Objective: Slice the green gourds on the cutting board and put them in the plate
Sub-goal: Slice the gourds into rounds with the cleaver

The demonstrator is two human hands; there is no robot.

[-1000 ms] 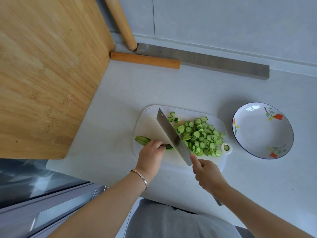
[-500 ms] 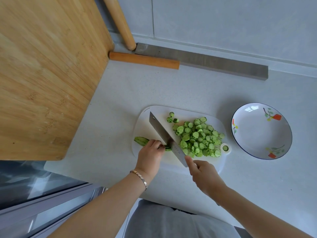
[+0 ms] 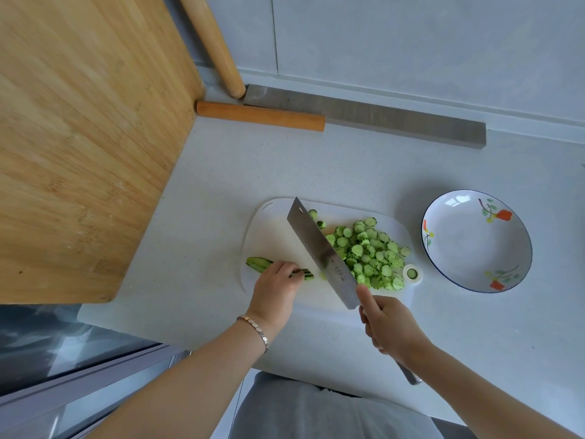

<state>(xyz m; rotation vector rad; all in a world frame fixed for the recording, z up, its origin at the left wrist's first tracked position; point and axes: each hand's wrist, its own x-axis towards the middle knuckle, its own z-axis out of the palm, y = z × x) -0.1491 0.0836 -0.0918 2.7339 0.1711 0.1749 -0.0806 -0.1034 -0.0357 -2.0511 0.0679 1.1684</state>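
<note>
A white cutting board [image 3: 272, 229] lies on the counter. On it my left hand [image 3: 277, 288] holds down a green gourd [image 3: 258, 264] with curled fingers; the gourd's cut end pokes out to the right of my fingers. My right hand [image 3: 391, 327] grips the handle of a steel cleaver [image 3: 323, 251], forefinger along the blade. The blade stands just right of the gourd's cut end. A heap of green slices [image 3: 370, 253] lies to the right of the blade. The flowered white plate [image 3: 474, 240] sits empty to the right of the board.
A large bamboo board [image 3: 82, 128] fills the left side. A wooden rolling pin [image 3: 212, 42] leans at the wall, a shorter wooden rod [image 3: 259, 115] and a grey metal bar [image 3: 364, 117] lie along the back. The counter edge runs close to my body.
The cleaver went down close to my left fingers half a second ago and now stands a little further right and higher. My left hand has stayed on the gourd.
</note>
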